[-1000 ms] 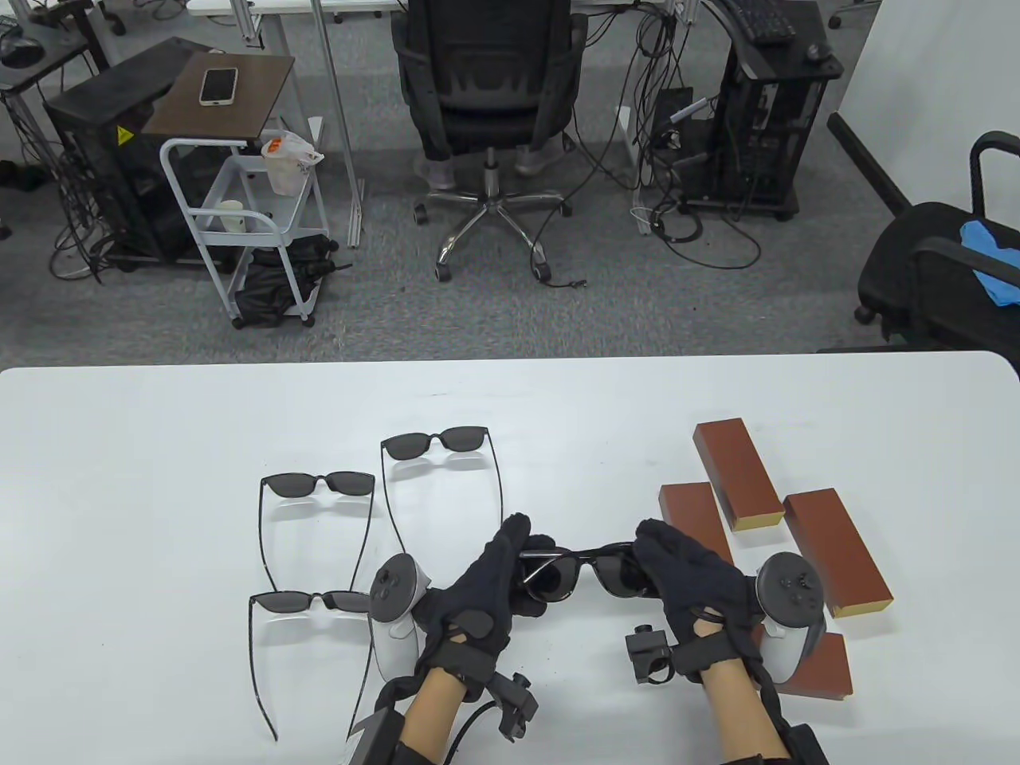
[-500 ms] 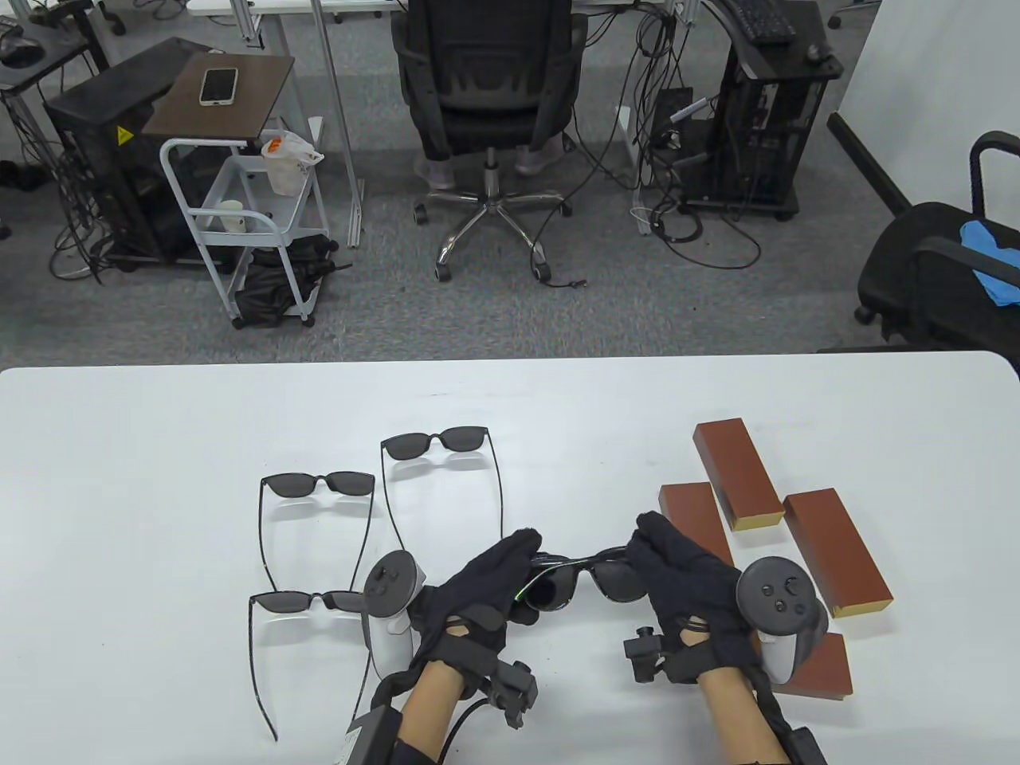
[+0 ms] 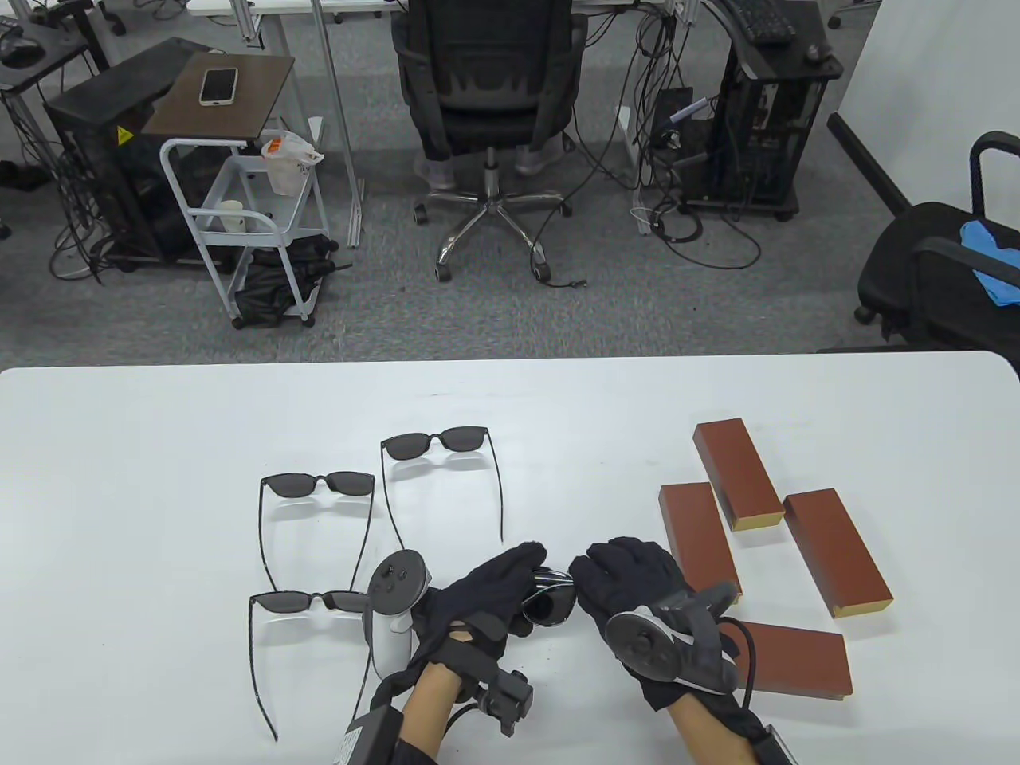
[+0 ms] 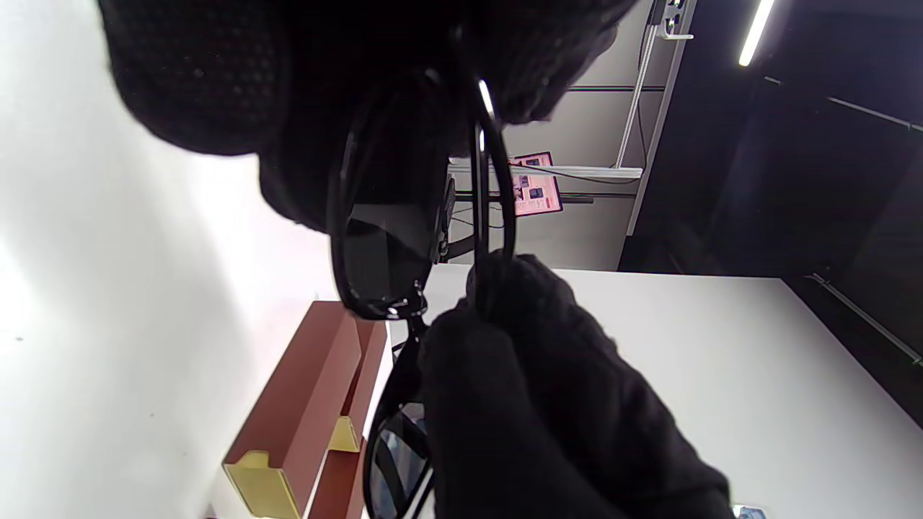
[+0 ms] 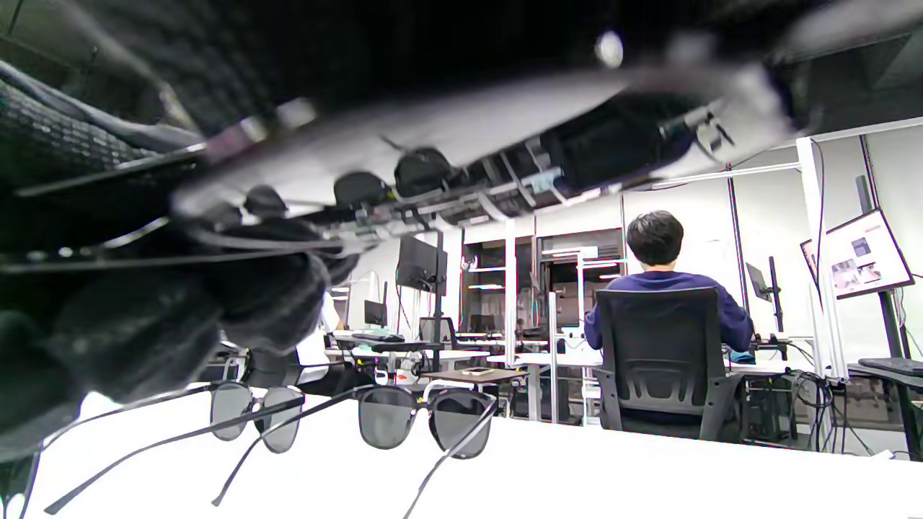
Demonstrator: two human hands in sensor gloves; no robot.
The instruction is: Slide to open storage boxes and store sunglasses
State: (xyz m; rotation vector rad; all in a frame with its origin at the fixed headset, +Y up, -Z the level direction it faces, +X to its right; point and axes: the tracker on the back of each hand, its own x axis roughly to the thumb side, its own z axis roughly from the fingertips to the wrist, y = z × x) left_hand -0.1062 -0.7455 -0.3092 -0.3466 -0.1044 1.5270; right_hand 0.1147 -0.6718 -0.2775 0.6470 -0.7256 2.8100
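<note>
I hold a black pair of sunglasses (image 3: 551, 606) above the table's front middle. My left hand (image 3: 522, 570) grips its left lens end, fingers curled over the frame. My right hand (image 3: 599, 567), rolled knuckles-up, covers the right half. In the left wrist view the dark lens (image 4: 382, 263) hangs under my left glove, and my right hand (image 4: 497, 295) pinches a thin temple arm. Four closed brown storage boxes lie to the right: one far (image 3: 737, 474), one nearer me (image 3: 696, 530), one rightmost (image 3: 837, 551) and one nearest (image 3: 797, 657).
Three more pairs of sunglasses lie unfolded on the white table (image 3: 159, 478): one far (image 3: 434, 442), one to the left (image 3: 319, 484), one close to my left wrist (image 3: 307, 602). Beyond the table's far edge is floor with an office chair (image 3: 490, 88).
My right hand has rolled over and moved left along the sunglasses toward my left hand, uncovering the nearest brown box. The left hand has barely moved.
</note>
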